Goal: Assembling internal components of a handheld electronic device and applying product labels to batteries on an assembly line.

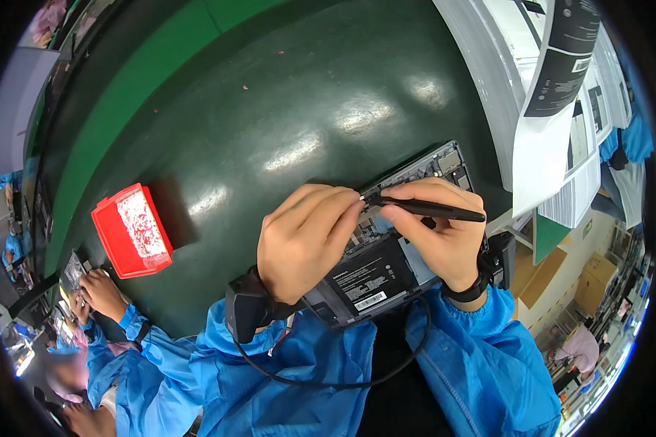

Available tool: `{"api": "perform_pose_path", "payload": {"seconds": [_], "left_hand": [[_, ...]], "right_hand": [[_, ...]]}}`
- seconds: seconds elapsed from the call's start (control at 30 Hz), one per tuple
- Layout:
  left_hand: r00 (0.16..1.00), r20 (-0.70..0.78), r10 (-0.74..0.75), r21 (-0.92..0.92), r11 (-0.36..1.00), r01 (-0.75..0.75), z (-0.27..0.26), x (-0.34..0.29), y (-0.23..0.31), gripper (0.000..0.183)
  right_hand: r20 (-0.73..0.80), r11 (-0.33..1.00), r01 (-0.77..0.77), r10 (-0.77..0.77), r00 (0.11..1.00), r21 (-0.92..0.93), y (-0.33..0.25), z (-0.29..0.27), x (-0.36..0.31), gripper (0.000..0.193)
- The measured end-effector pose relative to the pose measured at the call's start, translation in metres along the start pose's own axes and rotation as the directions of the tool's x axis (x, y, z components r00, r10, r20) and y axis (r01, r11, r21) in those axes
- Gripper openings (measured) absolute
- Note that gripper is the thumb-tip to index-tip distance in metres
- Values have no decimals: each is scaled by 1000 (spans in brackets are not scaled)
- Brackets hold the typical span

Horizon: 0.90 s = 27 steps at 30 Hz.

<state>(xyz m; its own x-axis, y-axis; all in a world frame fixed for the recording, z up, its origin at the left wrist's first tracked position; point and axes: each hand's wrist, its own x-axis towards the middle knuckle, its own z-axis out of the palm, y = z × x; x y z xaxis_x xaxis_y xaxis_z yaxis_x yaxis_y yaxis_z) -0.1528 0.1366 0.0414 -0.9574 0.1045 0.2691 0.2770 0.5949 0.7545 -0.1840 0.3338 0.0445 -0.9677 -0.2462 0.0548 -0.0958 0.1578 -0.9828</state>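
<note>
An opened laptop base (393, 258) lies at a slant on the dark green table in front of me, its circuit boards and black battery (368, 282) exposed. My right hand (444, 229) is closed around a slim black tweezers-like tool (437, 209), tip pointing left at the laptop's far edge. Beside that tip, my left hand (306, 237) pinches with thumb and fingers. A tiny white bit shows at its fingertips, too small to name. Both hands rest over the boards and hide part of them.
A red bin (133, 231) with a whitish patch inside stands on the green table (219, 124) at left. White stacked trays or packaging with printed sheets (554, 109) rise at the right. A co-worker's hands (98, 293) handle a board at far left.
</note>
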Motion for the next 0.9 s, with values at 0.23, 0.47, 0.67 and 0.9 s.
{"api": "perform_pose_path", "payload": {"seconds": [0.23, 0.47, 0.67, 0.9], "left_hand": [[999, -22, 41, 14, 999, -41, 1, -1, -4, 20], [998, -29, 61, 34, 998, -60, 4, -2, -2, 24], [998, -30, 60, 46, 997, -58, 2, -2, -1, 25], [999, -19, 38, 46, 998, -37, 1, -2, 2, 25]], "right_hand": [[47, 986, 57, -51, 998, -156, -5, 1, 3, 20], [61, 988, 11, -2, 998, -154, -6, -2, 1, 22], [40, 987, 46, -40, 998, -153, -5, 2, 4, 20], [68, 977, 112, -101, 993, -184, -4, 2, 4, 19]]}}
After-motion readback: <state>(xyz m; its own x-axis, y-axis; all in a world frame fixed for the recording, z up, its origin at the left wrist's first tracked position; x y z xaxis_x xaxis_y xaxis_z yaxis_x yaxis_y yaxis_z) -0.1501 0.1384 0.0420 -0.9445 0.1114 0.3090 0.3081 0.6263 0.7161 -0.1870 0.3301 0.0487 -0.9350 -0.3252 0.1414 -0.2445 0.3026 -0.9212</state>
